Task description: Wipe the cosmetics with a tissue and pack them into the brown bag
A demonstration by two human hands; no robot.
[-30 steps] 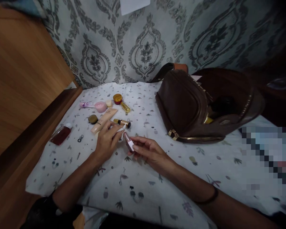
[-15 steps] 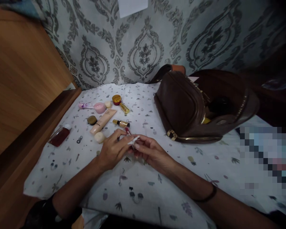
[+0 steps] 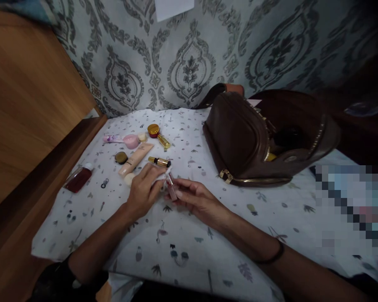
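Observation:
My right hand (image 3: pixel 203 203) holds a small, slim pinkish lip gloss tube (image 3: pixel 171 192), tilted, between thumb and fingers. Pinched in my left hand (image 3: pixel 145 188) is a white wipe (image 3: pixel 168 171), which meets the upper end of the tube. Just beyond my left fingers lies a gold and black tube (image 3: pixel 159 161). A beige squeeze tube (image 3: pixel 136 159) rests behind the left hand, and a cream-coloured round jar (image 3: pixel 129 179) is partly covered by it.
Further back are a pink jar (image 3: pixel 131 141), a gold-lidded red jar (image 3: pixel 153 131) and a gold bottle (image 3: pixel 164 141). A bottle of dark red liquid (image 3: pixel 78 179) lies left. An unzipped brown bag (image 3: pixel 233 138) stands right. Wooden panelling (image 3: pixel 34 84) borders the left side.
My left hand has drawn slightly left and off the lip gloss tube's side, so more of the tube shows. The white wipe has moved up to its far end.

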